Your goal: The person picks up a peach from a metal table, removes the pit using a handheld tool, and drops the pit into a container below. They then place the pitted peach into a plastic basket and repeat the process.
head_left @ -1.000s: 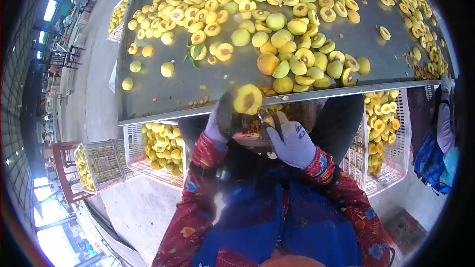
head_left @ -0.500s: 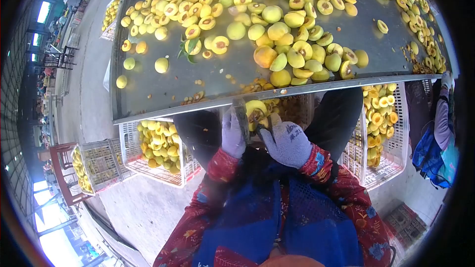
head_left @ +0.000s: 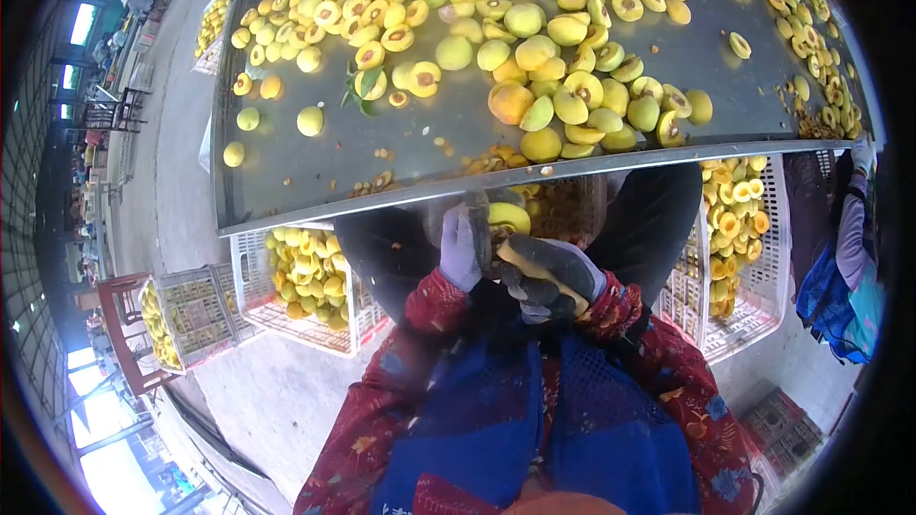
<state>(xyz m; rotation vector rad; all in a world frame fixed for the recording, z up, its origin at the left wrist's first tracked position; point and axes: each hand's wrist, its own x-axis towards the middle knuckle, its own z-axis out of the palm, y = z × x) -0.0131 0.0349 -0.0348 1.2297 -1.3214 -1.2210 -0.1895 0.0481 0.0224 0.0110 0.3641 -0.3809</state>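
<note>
My left hand [head_left: 463, 246], in a pale glove with dark coated fingers, is closed on a yellow peach half [head_left: 509, 217] just below the table edge. Close beside it, my right hand [head_left: 551, 277] has its dark palm side turned up and its fingers curled. A tan, curved strip [head_left: 549, 275] lies across those fingers; whether it is a tool handle or part of the glove I cannot make out. Whole and halved peaches [head_left: 572, 110] cover much of the metal table [head_left: 382, 148] in front of me.
Under the table, a white crate [head_left: 353, 324] of peach halves stands left of my legs, another crate [head_left: 768, 277] right. Between my knees lie brownish scraps [head_left: 568, 215]. Further left is another crate [head_left: 196, 324]. A co-worker's sleeve [head_left: 852, 234] shows at far right.
My right hand has rolled over from showing its pale back to showing the dark palm side. The peach half has tilted, so its cut face no longer points at me.
</note>
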